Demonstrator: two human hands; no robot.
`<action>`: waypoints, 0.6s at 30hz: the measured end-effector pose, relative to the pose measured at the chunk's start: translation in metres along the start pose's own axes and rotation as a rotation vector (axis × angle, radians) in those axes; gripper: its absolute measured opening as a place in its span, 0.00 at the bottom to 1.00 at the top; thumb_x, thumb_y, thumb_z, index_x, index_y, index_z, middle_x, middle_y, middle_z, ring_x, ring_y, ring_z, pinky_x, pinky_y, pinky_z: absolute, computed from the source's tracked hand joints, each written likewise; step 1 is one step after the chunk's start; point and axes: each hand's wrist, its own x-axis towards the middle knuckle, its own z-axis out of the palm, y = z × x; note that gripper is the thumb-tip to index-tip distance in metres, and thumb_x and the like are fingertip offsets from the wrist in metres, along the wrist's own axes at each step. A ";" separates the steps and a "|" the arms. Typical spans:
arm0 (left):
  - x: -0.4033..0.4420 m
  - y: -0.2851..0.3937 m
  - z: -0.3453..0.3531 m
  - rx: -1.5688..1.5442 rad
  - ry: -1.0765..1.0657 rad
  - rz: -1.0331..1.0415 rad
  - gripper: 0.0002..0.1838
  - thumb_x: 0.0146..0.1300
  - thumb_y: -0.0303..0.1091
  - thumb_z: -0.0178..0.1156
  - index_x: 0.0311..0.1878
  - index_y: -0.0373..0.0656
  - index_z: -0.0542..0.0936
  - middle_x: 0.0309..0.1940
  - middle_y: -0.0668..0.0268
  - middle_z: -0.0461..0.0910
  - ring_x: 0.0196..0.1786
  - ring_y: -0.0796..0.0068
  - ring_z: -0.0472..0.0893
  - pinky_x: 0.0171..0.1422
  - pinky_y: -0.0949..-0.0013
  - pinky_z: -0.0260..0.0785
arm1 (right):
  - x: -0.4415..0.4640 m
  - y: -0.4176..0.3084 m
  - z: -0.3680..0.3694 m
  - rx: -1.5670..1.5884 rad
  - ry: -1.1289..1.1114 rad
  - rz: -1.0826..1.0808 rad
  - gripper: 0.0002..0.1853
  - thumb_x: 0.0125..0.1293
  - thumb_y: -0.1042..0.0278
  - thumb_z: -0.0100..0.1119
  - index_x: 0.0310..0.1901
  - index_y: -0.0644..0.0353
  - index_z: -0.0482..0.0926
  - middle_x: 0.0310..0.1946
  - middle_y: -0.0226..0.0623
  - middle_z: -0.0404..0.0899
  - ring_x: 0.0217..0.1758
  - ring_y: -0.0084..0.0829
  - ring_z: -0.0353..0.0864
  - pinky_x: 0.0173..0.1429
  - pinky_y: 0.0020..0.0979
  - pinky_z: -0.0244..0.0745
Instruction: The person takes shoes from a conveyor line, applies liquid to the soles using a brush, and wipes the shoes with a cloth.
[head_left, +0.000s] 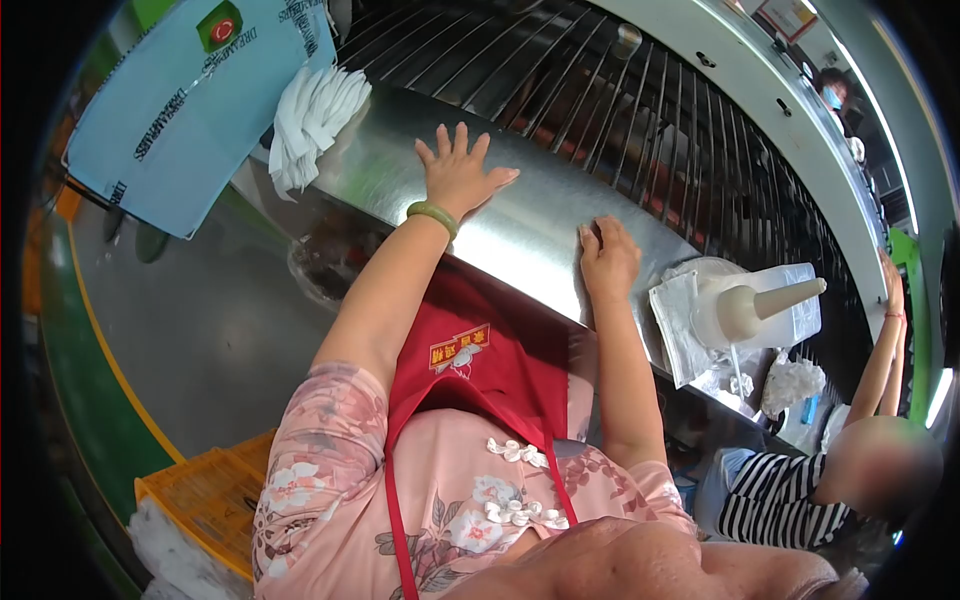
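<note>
My left hand, with a green bangle on its wrist, lies on the shiny metal ledge. Its fingers are spread and nothing is in it. Farther right, my right hand rests on the same ledge, fingers loosely bent and thumb apart, with no object visible in it. A bundle of white strips hangs over the ledge's left end. To the right of my right hand stands a pale bottle with a cone-shaped nozzle, beside a stack of white sheets.
Behind the ledge runs a rack of dark metal rods. A light-blue printed sheet is at the left. A yellow crate stands low on the left. On the right, a co-worker in a striped top reaches toward the machine.
</note>
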 end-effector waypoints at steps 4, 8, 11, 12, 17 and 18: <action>0.001 0.000 -0.003 0.002 -0.002 0.001 0.44 0.61 0.71 0.47 0.73 0.51 0.65 0.78 0.52 0.51 0.80 0.44 0.44 0.76 0.30 0.26 | 0.002 -0.002 0.000 -0.095 0.044 -0.037 0.18 0.64 0.54 0.61 0.48 0.59 0.82 0.54 0.47 0.80 0.57 0.47 0.78 0.60 0.45 0.68; 0.000 0.000 -0.003 0.008 0.015 0.005 0.44 0.62 0.70 0.48 0.74 0.51 0.65 0.77 0.52 0.52 0.80 0.44 0.44 0.76 0.30 0.26 | 0.001 -0.001 0.002 -0.136 0.014 -0.029 0.20 0.64 0.53 0.61 0.50 0.58 0.81 0.56 0.48 0.79 0.58 0.48 0.76 0.61 0.45 0.68; -0.001 -0.001 -0.003 0.012 0.007 0.009 0.43 0.62 0.70 0.47 0.74 0.51 0.65 0.77 0.52 0.52 0.80 0.44 0.44 0.76 0.29 0.27 | 0.000 0.001 0.005 -0.178 0.017 -0.026 0.21 0.65 0.51 0.60 0.51 0.58 0.81 0.57 0.48 0.78 0.59 0.49 0.75 0.62 0.46 0.67; -0.001 -0.001 -0.003 0.010 0.002 0.003 0.43 0.62 0.70 0.47 0.74 0.51 0.65 0.77 0.52 0.52 0.80 0.44 0.44 0.76 0.29 0.27 | 0.000 0.000 0.005 -0.196 0.019 -0.022 0.21 0.65 0.50 0.60 0.51 0.58 0.81 0.57 0.49 0.78 0.60 0.50 0.74 0.62 0.47 0.67; -0.001 0.000 -0.004 0.030 -0.005 0.007 0.43 0.63 0.71 0.46 0.75 0.52 0.64 0.78 0.52 0.52 0.80 0.44 0.44 0.76 0.29 0.28 | 0.000 0.000 0.003 -0.204 0.000 -0.009 0.23 0.65 0.49 0.59 0.52 0.58 0.80 0.57 0.49 0.78 0.60 0.51 0.74 0.63 0.48 0.66; -0.001 0.000 -0.004 0.030 -0.006 0.003 0.43 0.63 0.71 0.46 0.75 0.52 0.64 0.78 0.52 0.52 0.80 0.44 0.44 0.76 0.29 0.28 | 0.000 0.000 0.002 -0.215 -0.005 0.001 0.24 0.66 0.48 0.58 0.53 0.59 0.80 0.57 0.49 0.78 0.61 0.50 0.73 0.63 0.48 0.66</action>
